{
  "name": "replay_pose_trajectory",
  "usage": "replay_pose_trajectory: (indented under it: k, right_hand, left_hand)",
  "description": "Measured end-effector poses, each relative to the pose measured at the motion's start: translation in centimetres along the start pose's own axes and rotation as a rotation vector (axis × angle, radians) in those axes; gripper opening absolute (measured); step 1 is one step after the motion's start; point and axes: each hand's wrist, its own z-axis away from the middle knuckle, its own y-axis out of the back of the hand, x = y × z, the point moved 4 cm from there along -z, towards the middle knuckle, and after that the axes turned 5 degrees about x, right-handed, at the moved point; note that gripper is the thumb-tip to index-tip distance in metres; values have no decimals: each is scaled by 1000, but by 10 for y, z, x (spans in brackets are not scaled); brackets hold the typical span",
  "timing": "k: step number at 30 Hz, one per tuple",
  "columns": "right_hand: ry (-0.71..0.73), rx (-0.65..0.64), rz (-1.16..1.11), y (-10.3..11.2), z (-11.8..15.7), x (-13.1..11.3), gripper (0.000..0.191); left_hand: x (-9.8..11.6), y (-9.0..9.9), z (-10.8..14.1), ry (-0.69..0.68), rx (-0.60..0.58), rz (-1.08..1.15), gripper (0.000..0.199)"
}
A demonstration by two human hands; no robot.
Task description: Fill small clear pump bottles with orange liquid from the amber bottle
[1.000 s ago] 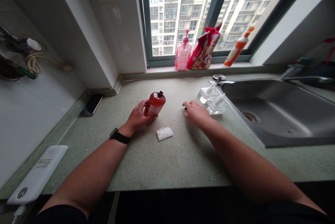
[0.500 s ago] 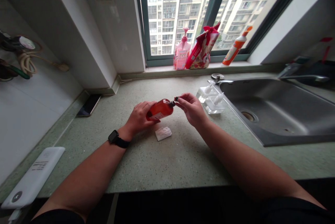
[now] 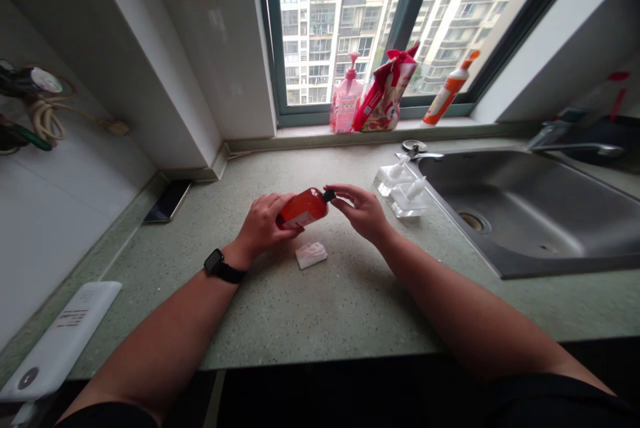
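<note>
My left hand [image 3: 266, 220] is wrapped round a reddish-orange see-through bottle [image 3: 306, 207] with a pale label. The bottle is tilted, its neck pointing right toward my right hand [image 3: 361, 211]. A black cap [image 3: 329, 195] sits at the bottle's mouth, and the fingertips of my right hand close on it from above and below. Just below the bottle a folded white tissue [image 3: 311, 255] lies on the counter. Right of my right hand stand two clear square pump bottles [image 3: 407, 196] with white tops, close together and apart from the hand.
A steel sink [image 3: 530, 208] is set into the speckled counter [image 3: 280, 311] on the right. On the window sill stand a pink pump bottle [image 3: 346, 105], a red bag [image 3: 385, 96] and an orange bottle [image 3: 447, 95]. A phone [image 3: 169, 201] and a white power bank [image 3: 63, 338] lie at left.
My right hand has moved slightly left, bringing the black cap from just off the bottle's mouth onto it. My left hand still holds the bottle in nearly the same place.
</note>
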Motion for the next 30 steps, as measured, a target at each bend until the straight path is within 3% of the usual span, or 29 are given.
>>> replay_pose_trajectory:
  k: [3, 7, 10, 13, 17, 20, 24, 27, 30]
  right_hand:
    - [62, -44, 55, 1, 0, -6, 30]
    - [105, 1, 208, 7, -1, -11, 30]
    - [61, -13, 378, 12, -4, -7, 52]
    - [-40, -26, 344, 19, -6, -1, 76]
    - [27, -102, 151, 19, -9, -5, 56]
    - [89, -147, 220, 17, -9, -7, 51]
    - [27, -55, 370, 22, -11, -2, 64]
    - [72, -119, 307, 19, -10, -2, 56]
    - [109, -132, 325, 19, -8, -3, 65]
  left_hand:
    - [-1, 2, 0, -13, -3, -5, 68]
    - [-1, 3, 1, -49, -10, -28, 71]
    - [0, 3, 2, -76, -16, -76, 74]
    - [-2, 3, 3, -77, -6, -101, 75]
    - [-6, 4, 3, -57, 12, -116, 73]
    - [-7, 4, 3, -55, 9, -133, 71]
    - [-7, 4, 3, -57, 4, -127, 72]
    - [-8, 5, 3, -38, 14, -125, 72]
    - [-8, 5, 2, -33, 9, -122, 71]
